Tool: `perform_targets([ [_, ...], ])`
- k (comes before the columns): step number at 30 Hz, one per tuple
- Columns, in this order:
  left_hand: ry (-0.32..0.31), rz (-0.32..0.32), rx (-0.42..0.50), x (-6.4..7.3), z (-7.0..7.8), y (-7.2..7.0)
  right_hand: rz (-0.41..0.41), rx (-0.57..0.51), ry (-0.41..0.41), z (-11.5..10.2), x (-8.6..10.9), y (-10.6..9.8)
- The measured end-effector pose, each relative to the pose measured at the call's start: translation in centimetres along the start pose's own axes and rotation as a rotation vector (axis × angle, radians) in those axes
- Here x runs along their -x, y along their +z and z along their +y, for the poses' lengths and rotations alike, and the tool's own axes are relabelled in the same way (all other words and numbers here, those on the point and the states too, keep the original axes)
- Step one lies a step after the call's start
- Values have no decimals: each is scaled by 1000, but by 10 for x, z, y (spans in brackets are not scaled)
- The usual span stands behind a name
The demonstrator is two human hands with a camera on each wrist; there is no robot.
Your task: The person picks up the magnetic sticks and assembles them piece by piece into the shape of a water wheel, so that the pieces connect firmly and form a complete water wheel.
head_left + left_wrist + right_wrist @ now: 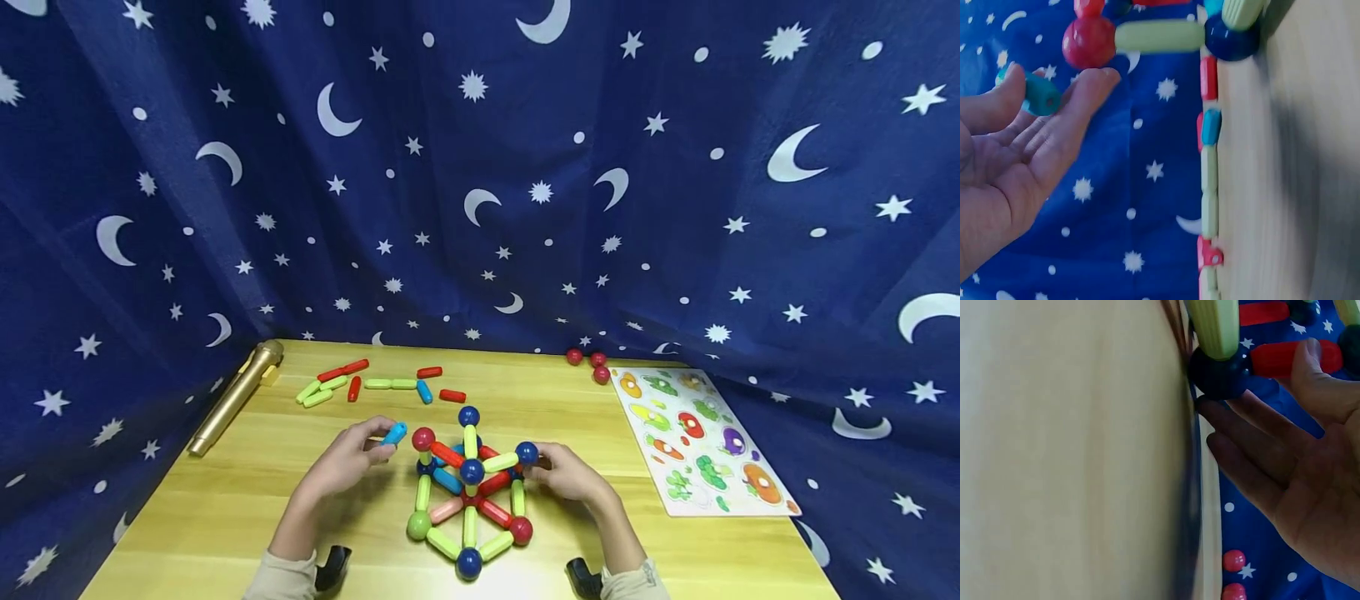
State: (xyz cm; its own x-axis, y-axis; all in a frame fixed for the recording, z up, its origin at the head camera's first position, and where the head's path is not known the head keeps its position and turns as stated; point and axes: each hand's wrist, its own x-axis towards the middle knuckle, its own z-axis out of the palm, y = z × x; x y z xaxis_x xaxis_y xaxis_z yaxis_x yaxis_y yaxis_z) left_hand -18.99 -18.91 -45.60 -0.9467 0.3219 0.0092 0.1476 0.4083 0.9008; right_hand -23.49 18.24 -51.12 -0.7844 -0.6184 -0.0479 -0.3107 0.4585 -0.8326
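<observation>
"How do the hands stand?"

"Apart, either side of the ball-and-rod frame (472,472), which stands on the table (225,517). The left hand (348,457) pinches a blue rod (395,433) just beside the frame's red ball (423,439)."

"And the right?"

"The right hand (566,477) has its thumb on an upright red rod (1272,359) — whether the fingers close behind it, one cannot tell."

"What could go wrong?"

"If the joints are magnetic, as they look, the blue rod could snap onto that red ball askew, or swing away if the wrong end faces it. A hard push from the right thumb could pop the upright red rod off the dark blue ball (1216,374) beneath — and that corner might sag."
</observation>
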Motion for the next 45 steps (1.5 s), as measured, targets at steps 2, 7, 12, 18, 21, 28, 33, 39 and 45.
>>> perform_targets([
  [2, -9, -27, 98, 0, 0, 6, 28, 24, -1, 0, 1, 3],
  [7, -9, -16, 194, -1, -1, 20, 60, 64, 37, -3, 6, 10],
  [12, -30, 36, 172, -8, -2, 31, 93, 71, 28, -3, 8, 12],
  [18, -37, 153, 15, -12, 4, 40, 144, 138, 2, -6, 4, 17],
  [21, -24, 225, -133, -10, 12, 47, 160, 180, 10, -7, 3, 19],
  [28, 60, 162, -208, -5, 29, 58, 172, 201, 26, -11, 5, 19],
  [33, 30, 121, -242, -2, 32, 55, 173, 207, 15, -13, 5, 18],
  [39, 28, 94, -262, -2, 32, 55, 158, 209, 7, -15, 5, 16],
  [45, 76, -45, -245, -6, 24, 39, 140, 214, 4, -13, 5, 15],
])
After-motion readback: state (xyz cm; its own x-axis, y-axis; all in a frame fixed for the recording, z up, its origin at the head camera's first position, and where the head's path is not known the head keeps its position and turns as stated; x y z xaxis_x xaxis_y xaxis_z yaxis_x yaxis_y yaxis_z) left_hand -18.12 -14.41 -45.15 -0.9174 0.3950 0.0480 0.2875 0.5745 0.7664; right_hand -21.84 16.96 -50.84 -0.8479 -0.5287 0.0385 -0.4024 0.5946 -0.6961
